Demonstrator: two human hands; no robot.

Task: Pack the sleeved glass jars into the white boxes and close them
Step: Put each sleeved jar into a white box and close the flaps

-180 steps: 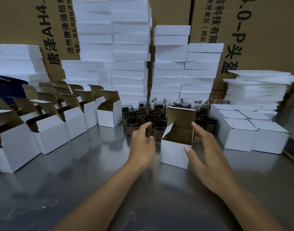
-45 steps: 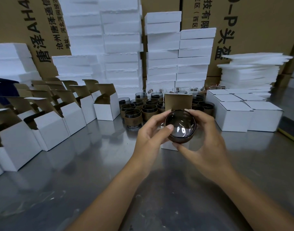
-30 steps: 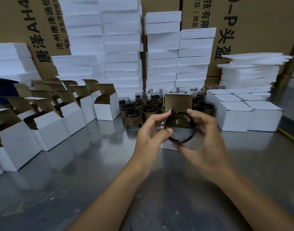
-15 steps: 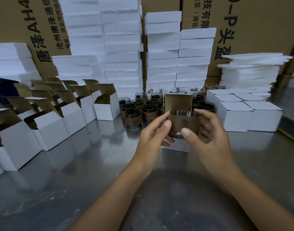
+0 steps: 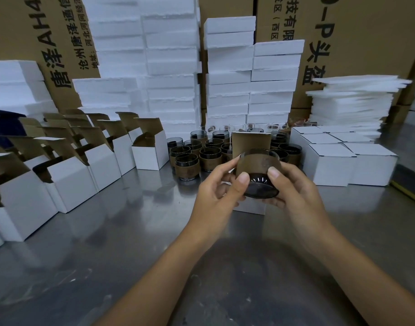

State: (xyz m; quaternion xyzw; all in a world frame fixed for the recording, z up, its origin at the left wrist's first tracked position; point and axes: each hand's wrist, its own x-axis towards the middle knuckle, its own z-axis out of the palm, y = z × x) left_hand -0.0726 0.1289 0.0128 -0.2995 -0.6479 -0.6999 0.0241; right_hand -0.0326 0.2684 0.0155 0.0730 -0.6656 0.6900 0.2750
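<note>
A dark glass jar in a brown card sleeve (image 5: 258, 170) is held up in both hands, tilted so its dark base faces me. My left hand (image 5: 217, 191) pinches its left side with thumb and fingers. My right hand (image 5: 293, 191) grips its right side, thumb on the front. Just behind the jar stands an open white box (image 5: 251, 142) with its brown flap raised; its lower part is hidden by the hands. More sleeved jars (image 5: 186, 167) cluster behind on the metal table (image 5: 107, 243).
Rows of open white boxes (image 5: 67, 182) line the left. Closed white boxes (image 5: 331, 165) sit at the right. White foam stacks (image 5: 171, 74) and thin foam sheets (image 5: 350, 104) stand at the back before large cardboard cartons (image 5: 366, 38).
The jar has been turned in my hands: first its open mouth faced me, then it stood upright, and now its base tips toward me. Both hands stay in front of the open box.
</note>
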